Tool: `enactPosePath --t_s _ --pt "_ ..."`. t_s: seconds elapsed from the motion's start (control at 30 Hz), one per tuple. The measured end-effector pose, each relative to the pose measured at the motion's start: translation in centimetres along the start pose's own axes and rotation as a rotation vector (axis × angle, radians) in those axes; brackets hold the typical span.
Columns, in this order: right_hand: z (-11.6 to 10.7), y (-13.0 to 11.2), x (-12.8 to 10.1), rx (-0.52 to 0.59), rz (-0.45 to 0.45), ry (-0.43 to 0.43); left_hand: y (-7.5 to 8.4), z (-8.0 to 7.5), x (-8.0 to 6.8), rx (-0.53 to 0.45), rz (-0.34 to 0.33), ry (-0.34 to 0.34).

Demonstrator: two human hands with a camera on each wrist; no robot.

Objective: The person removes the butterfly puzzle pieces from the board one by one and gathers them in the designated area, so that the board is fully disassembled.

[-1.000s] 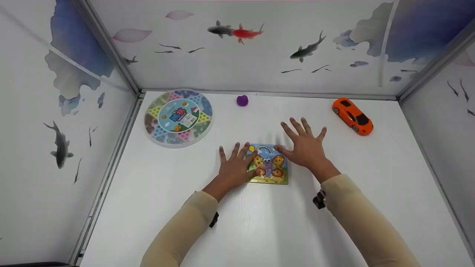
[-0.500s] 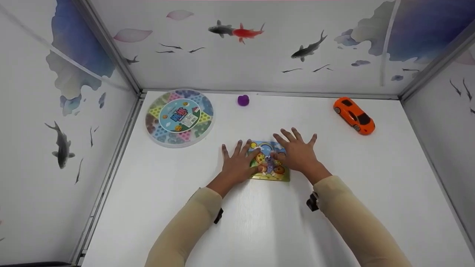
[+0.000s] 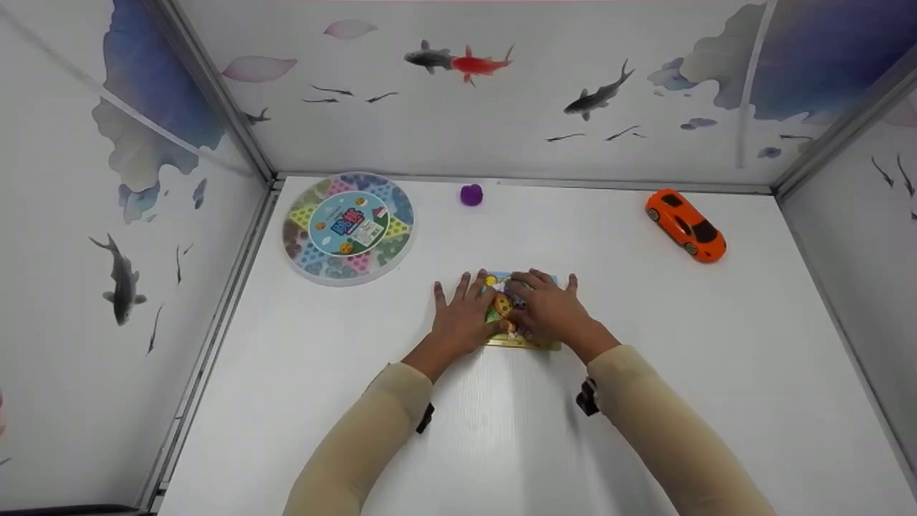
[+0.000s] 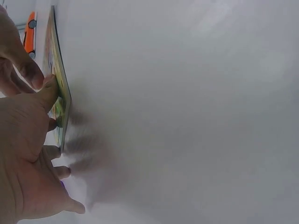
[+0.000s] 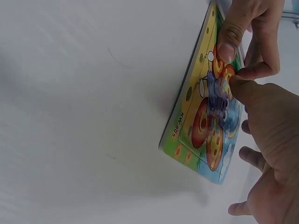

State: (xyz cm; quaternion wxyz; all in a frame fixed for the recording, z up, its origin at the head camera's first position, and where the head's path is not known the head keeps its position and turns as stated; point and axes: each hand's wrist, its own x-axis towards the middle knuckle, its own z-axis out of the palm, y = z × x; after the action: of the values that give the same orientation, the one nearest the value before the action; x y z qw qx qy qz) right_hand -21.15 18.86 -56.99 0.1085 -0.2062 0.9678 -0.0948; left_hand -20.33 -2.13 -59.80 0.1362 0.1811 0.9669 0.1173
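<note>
Two hands are at the puzzle, which lies flat on the table (image 3: 466, 437) in the middle of the frame. The left hand (image 3: 464, 320) is where it was a second ago, fingers spread, thumb and forefinger on the left part of the puzzle (image 3: 503, 307). What I see change is the right hand (image 3: 557, 309): it has come in from the right and now lies over the right half, hiding the wing that showed before. For the work, that means both sides of the puzzle are under a hand, with the two thumbs near each other over the butterfly. The right fingers are fairly straight, loosely spread and closed round nothing I can see; whether they press or just hover, I cannot tell. Upper left sits the disc (image 3: 349, 228), top centre the purple ball (image 3: 471, 195), upper right the car (image 3: 685, 225), all untouched
</note>
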Motion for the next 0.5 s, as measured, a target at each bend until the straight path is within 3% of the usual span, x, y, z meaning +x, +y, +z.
enactPosePath --t_s 0.27,0.5 --pt "0.7 -1.2 1.2 0.036 0.000 -0.008 -0.2 0.2 0.0 -0.018 0.011 0.017" --pt "0.9 -2.0 2.2 0.052 0.009 0.016 0.0 0.4 0.4 -0.024 -0.019 0.020"
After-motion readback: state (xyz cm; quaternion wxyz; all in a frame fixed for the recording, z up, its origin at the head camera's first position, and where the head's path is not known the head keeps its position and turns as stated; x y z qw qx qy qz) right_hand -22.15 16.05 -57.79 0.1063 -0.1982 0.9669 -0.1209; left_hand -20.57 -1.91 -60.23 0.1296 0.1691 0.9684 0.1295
